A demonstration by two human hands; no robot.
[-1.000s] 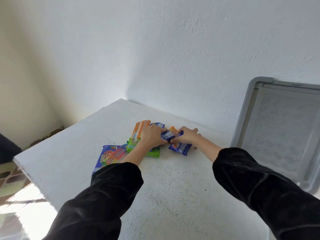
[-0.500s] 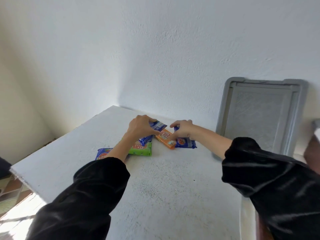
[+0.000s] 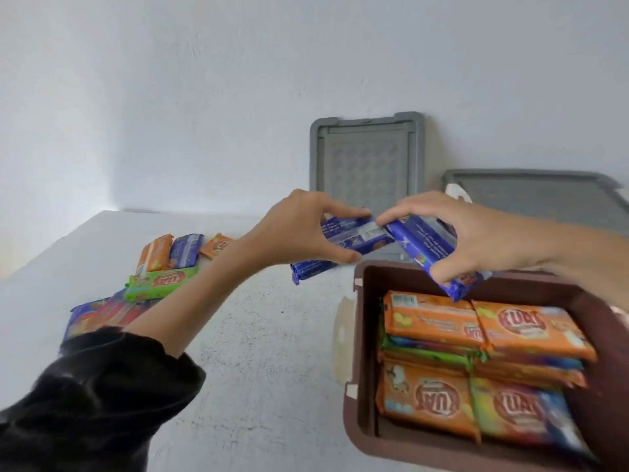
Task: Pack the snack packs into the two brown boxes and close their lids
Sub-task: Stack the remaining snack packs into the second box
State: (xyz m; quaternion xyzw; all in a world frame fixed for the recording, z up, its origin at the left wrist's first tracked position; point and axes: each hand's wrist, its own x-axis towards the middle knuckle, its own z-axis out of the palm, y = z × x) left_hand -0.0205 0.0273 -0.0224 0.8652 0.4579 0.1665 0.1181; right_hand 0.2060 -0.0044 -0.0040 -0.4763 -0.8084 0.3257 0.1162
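A plain room, perhaps in a home — bare white walls (image 3: 204,97) fill the upper frame, meeting in a corner at left; a rough white table (image 3: 265,362) lies below — a grey lid (image 3: 367,158) leans upper right.

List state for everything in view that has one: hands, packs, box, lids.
left hand: grips left blue pack, in the air
right hand: grips right blue pack, over the box's far rim
brown box: open, no lid on
boxed packs: layered inside the brown box
upright grey lid: off, leaning on the wall
second grey lid: off, behind the box; support hidden
loose packs: lying on the table, unpacked
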